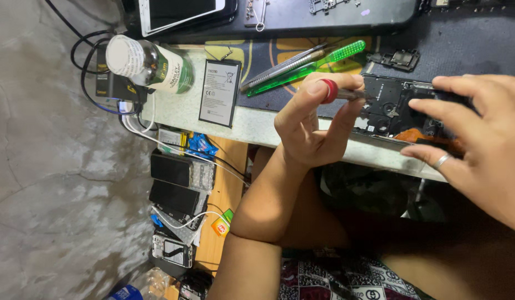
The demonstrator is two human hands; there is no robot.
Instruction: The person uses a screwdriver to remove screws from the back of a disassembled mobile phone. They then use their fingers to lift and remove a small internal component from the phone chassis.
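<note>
My left hand (307, 133) is at the centre, fingers closed on a small screwdriver (341, 93) with a red cap, its tip pointing into an opened black phone (388, 103). The phone lies with its back off on the edge of a pale worktop (252, 125), its inner board and an orange flex strip exposed. My right hand (480, 139), a ring on one finger, comes in from the right and grips the phone's right end with spread fingers.
A flat phone battery (220, 93) and a white-capped green bottle (149, 62) lie left of my hand. Metal tweezers and a green toothbrush (307, 64) rest on a dark mat. Several phones (177, 183) and white cables are stacked on a wooden shelf below.
</note>
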